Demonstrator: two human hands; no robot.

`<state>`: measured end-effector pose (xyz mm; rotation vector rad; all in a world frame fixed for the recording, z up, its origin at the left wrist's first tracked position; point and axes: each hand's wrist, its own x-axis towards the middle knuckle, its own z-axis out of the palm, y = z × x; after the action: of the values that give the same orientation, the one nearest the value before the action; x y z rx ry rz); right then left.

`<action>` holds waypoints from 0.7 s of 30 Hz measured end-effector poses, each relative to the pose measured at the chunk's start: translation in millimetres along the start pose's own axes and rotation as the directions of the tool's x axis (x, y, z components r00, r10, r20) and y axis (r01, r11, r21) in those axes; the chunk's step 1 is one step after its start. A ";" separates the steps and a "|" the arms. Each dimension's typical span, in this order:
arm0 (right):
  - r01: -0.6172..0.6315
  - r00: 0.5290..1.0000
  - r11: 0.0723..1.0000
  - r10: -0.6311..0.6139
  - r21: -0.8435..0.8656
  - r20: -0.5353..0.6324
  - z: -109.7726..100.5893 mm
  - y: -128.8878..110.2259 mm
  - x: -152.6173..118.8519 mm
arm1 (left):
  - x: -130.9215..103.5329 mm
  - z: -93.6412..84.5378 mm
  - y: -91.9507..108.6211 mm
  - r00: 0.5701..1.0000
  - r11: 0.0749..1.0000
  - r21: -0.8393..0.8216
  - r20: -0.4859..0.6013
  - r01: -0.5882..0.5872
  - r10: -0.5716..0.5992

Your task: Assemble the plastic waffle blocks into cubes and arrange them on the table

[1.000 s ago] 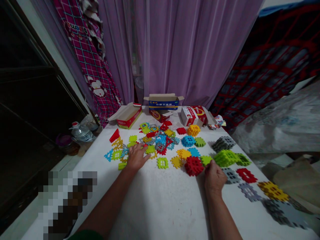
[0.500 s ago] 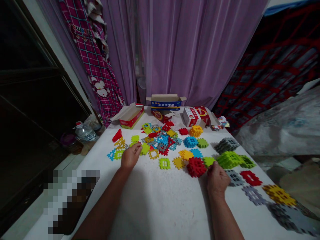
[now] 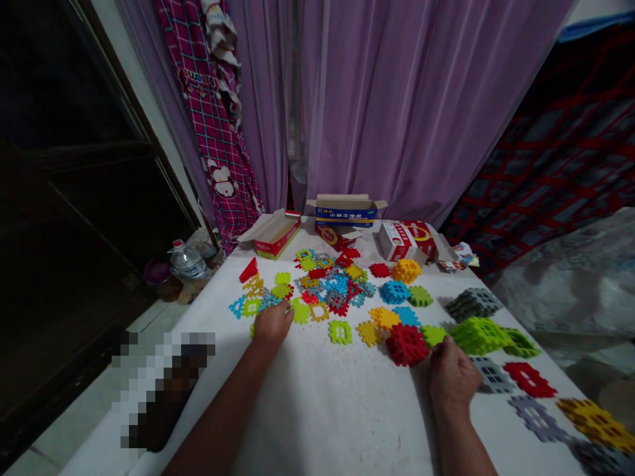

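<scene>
My left hand (image 3: 272, 325) is closed at the near left side of a mixed heap of puzzle-edged plastic pieces (image 3: 337, 284); its fingertips meet beside a lime green piece (image 3: 300, 311), and what they pinch is too small to make out. My right hand (image 3: 454, 377) is curled with its fingers together, just right of a red stack (image 3: 407, 344) and below a green piece (image 3: 434, 336). Whether it holds anything is hidden. A green stack (image 3: 480, 336) stands beyond it, and a green window piece (image 3: 340, 332) lies between the hands.
Open cardboard boxes (image 3: 344, 217) line the table's far edge, with a red and white box (image 3: 397, 240) at the right. Grey (image 3: 473, 305), blue (image 3: 395, 292) and yellow stacks (image 3: 407, 270) stand on the right half. A dark, partly pixelated object (image 3: 171, 396) lies at the left edge.
The whole view has shifted, so the table sits further right and slightly lower. My left hand has come slightly nearer the table's front, its fingers more curled. My right hand stays by the red stack.
</scene>
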<state>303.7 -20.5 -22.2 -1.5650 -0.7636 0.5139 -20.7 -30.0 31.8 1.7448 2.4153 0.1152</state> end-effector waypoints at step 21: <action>-0.013 1.000 1.000 0.013 -0.022 -0.003 0.2 -0.3 -0.9 | -8.9 34.3 -13.7 0.862 0.856 -0.135 -0.173 -0.499 0.476</action>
<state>302.9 -21.0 -22.0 -1.5913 -0.7596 0.5139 -24.8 -43.9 -3.3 2.2820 1.9020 0.5052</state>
